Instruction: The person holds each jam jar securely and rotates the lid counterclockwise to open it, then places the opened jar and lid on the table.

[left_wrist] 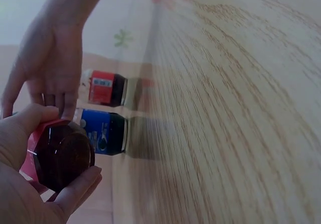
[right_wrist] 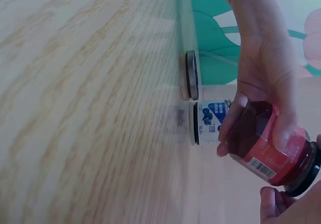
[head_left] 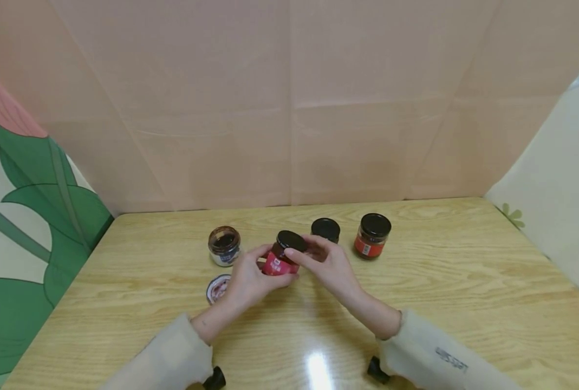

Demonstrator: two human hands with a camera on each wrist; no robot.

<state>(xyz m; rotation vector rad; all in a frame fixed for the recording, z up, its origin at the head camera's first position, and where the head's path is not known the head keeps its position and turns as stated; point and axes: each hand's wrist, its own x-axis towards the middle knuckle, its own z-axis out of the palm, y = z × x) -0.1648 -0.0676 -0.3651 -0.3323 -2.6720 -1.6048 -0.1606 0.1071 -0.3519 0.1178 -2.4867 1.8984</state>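
Note:
A jar with a pink-red label [head_left: 278, 265] and a black lid [head_left: 291, 239] is held tilted above the table. My left hand [head_left: 249, 275] grips its body, thumb on one side and fingers on the other; in the right wrist view, the jar's dark glass base [right_wrist: 248, 128] and barcode show. At the lid is my right hand [head_left: 332, 265], its thumb on the near edge and its fingers at the far side. An uncovered jar [head_left: 224, 250] with dark contents stands left of the hands. Nearer me lies a loose lid [head_left: 218, 289], partly hidden by the left wrist.
Behind the right hand stands a black-lidded jar [head_left: 325, 229], whose blue label [left_wrist: 98, 129] shows in the left wrist view. A red-labelled jar [head_left: 370, 245] is further right. All rest on a wood-grain table [head_left: 445, 281] with a pinkish covering [head_left: 289, 135] behind.

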